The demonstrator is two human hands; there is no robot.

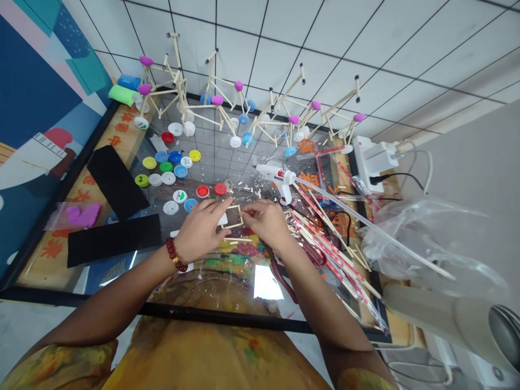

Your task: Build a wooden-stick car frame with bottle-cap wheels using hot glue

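A small rectangular frame of thin wooden sticks (233, 225) lies low over the glass tabletop between both hands. My left hand (202, 230), with a red bead bracelet at the wrist, holds its left part between thumb and forefinger. From the other side, my right hand (267, 221) pinches at the frame's right edge; the fingertips partly hide the contact. A white piece (222, 219) shows by the left fingers. Just below the frame lies a loose wooden stick (236, 239). Beyond my right hand stands a white hot glue gun (280, 177) with a long glue stick in its back.
Several stick structures with bottle-cap wheels and purple blobs (217, 100) line the back. Loose bottle caps (168, 177) and black strips (117, 240) lie left. At right are bundled sticks (333, 249), red-handled pliers (284, 279), a power strip (368, 162) and a plastic bag (430, 238).
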